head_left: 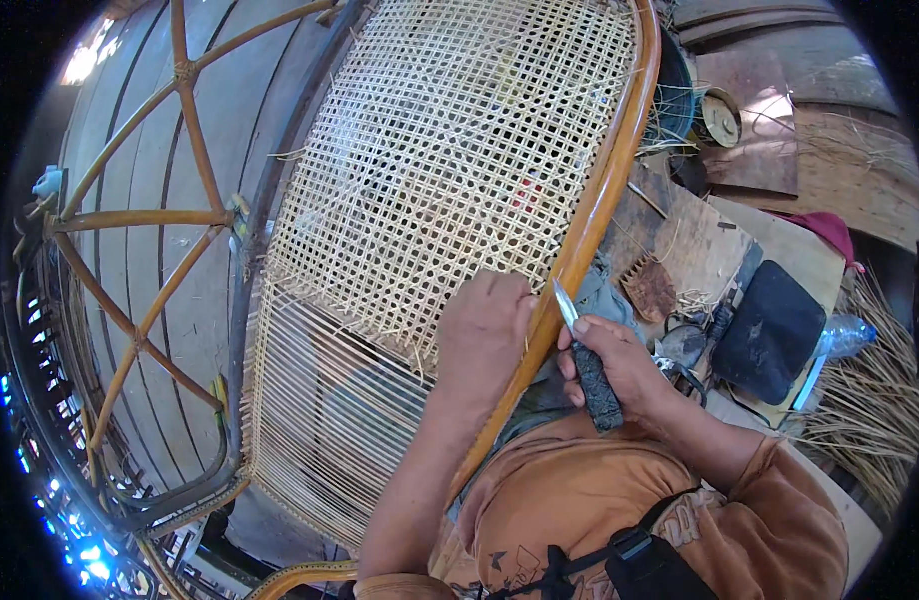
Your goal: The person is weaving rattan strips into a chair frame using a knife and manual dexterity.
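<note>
The work in hand looks to be the weaving of a cane panel (450, 150), which lies in front of the person inside a long frame, its glossy wooden rail (588, 232) running down the near right side; the far part is already a close lattice with small holes, while toward the lower left only bare parallel strands (325, 400) span the frame, so I judge the weave partly done; the left hand (488, 312) rests on the lattice beside the rail, close to the ragged edge where the weave gives way to strands, its fingers curled under, and whether they pinch a strand I cannot tell; the right hand (620, 365) is closed round the dark wrapped handle of a knife (595, 382), thumb set near the base of the blade, the tip pointing up and away just beside the rail; the step seems to be tending the strands at that edge, perhaps a trim; the next move would call for the left fingers to keep a strand steady and for the blade to stay clear of them and of the finished lattice.
</note>
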The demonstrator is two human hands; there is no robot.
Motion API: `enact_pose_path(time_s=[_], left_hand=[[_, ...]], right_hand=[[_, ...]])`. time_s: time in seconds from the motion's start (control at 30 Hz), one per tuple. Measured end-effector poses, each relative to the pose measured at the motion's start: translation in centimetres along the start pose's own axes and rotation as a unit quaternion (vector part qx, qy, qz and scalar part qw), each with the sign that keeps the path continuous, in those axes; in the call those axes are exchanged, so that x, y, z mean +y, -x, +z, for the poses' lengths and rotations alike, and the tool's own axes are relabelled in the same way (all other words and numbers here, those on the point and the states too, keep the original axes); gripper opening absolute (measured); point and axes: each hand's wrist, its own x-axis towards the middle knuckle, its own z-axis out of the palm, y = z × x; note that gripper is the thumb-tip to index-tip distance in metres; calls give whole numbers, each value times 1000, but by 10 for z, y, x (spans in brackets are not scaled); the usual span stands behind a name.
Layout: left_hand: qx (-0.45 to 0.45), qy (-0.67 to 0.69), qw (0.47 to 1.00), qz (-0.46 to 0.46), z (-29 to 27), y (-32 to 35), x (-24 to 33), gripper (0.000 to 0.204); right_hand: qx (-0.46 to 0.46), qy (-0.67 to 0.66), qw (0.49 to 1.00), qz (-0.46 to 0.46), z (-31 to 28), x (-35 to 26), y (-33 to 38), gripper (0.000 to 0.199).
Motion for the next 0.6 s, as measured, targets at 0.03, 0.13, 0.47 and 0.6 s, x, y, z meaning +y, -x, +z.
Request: enact_pose_path(time_s=[0.03, 0.13, 0.47, 0.6], left_hand=[[29, -1, 1000, 8, 7, -3, 3, 10], [45, 2, 999, 1, 10, -6, 8, 11], [-8, -27, 999, 39, 13, -12, 6, 8], [-18, -27, 998, 45, 14, -12, 0, 10]], right_hand=[[1, -3, 1000, -16, -3, 0, 1, 23], [-6, -7, 999, -45, -13, 5, 2, 24], [-32, -6, 997, -67, -24, 11, 0, 25], [-29, -8, 998, -63, -27, 15, -5, 26]])
